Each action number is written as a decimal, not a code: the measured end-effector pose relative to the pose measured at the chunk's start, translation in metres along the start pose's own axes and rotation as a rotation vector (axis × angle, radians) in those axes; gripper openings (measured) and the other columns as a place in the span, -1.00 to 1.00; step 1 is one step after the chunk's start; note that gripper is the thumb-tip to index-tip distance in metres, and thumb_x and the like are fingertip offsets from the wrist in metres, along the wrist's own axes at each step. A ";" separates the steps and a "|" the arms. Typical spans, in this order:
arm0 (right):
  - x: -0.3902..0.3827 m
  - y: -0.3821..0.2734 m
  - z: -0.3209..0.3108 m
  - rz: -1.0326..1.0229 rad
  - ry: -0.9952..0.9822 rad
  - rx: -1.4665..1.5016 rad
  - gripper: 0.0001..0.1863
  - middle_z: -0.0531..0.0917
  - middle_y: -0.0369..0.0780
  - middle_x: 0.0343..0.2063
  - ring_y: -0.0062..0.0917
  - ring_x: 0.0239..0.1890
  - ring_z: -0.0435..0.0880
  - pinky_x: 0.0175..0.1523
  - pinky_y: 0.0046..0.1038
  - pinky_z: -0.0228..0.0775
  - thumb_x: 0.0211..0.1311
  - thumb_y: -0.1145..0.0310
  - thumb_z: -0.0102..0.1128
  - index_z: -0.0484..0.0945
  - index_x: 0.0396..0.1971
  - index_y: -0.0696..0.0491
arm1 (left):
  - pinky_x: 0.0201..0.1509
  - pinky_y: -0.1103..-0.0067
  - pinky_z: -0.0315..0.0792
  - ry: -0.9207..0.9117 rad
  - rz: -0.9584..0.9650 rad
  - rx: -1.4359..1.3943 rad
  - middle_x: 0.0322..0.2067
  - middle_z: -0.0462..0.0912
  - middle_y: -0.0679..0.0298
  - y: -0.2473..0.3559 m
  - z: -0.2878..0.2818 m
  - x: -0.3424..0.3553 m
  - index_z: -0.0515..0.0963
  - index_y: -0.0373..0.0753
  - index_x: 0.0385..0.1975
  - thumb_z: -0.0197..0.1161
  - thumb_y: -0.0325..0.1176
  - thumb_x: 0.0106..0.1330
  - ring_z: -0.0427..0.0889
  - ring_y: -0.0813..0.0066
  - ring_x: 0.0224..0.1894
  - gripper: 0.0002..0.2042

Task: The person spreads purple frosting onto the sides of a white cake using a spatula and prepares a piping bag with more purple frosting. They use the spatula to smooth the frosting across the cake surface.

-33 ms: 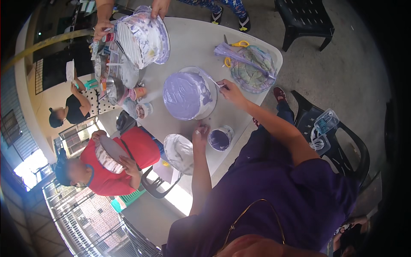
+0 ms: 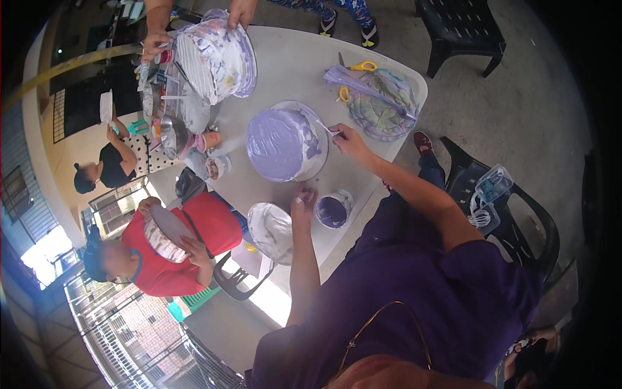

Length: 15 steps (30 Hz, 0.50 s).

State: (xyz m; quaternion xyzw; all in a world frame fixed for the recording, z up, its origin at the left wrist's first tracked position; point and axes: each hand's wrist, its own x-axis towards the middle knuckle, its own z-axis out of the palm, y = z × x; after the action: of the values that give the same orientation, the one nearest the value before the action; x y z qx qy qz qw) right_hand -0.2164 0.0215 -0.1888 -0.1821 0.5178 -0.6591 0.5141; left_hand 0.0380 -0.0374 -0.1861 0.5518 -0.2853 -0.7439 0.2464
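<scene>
A round cake-shaped form (image 2: 277, 144), coated in glossy purple with pale patches on its right side, sits on a round white board (image 2: 319, 165). My right hand (image 2: 350, 139) pinches a thin spatula (image 2: 329, 129) whose blade lies against the form's right side. At the board's near edge is my left hand (image 2: 304, 201), fingers curled in and fingertips at the rim, white smears on them. Just right of that hand stands a tub of purple coating (image 2: 333, 211). To its left is a wide bowl (image 2: 271, 230) smeared with white.
Scissors (image 2: 363, 66) and a purple-stained plastic bundle (image 2: 387, 107) lie at the table's right end. Far left, another person's hands (image 2: 241, 11) hold a large coated form (image 2: 217, 58). Cups (image 2: 210, 141) stand left. A person in red (image 2: 184, 246) holds another form. Chairs (image 2: 463, 32) flank the table.
</scene>
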 end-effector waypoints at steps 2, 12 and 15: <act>-0.011 0.011 0.006 0.029 0.037 -0.026 -0.72 0.43 -0.28 -0.65 -0.65 -0.64 0.33 -0.54 -0.58 0.17 -0.02 0.51 -0.11 0.35 -0.22 0.15 | 0.01 0.32 0.24 -0.007 -0.003 0.016 -0.37 0.28 0.30 -0.002 -0.003 0.000 0.17 -0.33 -0.02 0.00 -0.61 -0.13 0.41 0.38 -0.34 -0.47; -0.055 -0.013 0.038 -0.075 -0.059 0.324 -0.74 0.30 -0.34 -0.60 -0.70 -0.56 0.23 -0.46 -0.65 0.13 0.10 0.53 -0.19 0.26 -0.16 0.16 | 0.00 0.30 0.19 -0.142 0.098 0.027 -0.36 0.35 0.26 -0.011 -0.024 0.009 0.11 -0.37 0.02 0.26 -0.23 -0.12 0.38 0.43 -0.29 -0.31; -0.048 -0.006 0.036 -0.004 -0.006 0.454 -0.73 0.30 -0.34 -0.59 -0.71 -0.57 0.21 -0.47 -0.66 0.11 0.10 0.52 -0.19 0.24 -0.14 0.16 | -0.02 0.31 0.21 -0.180 0.104 0.095 -0.29 0.32 0.27 -0.007 -0.022 0.010 0.15 -0.36 0.01 0.27 -0.22 -0.11 0.38 0.43 -0.27 -0.33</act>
State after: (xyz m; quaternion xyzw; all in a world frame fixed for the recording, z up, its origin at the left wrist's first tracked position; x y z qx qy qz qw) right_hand -0.1719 0.0442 -0.1550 -0.0648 0.3545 -0.7592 0.5419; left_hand 0.0564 -0.0424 -0.2028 0.4783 -0.3694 -0.7622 0.2318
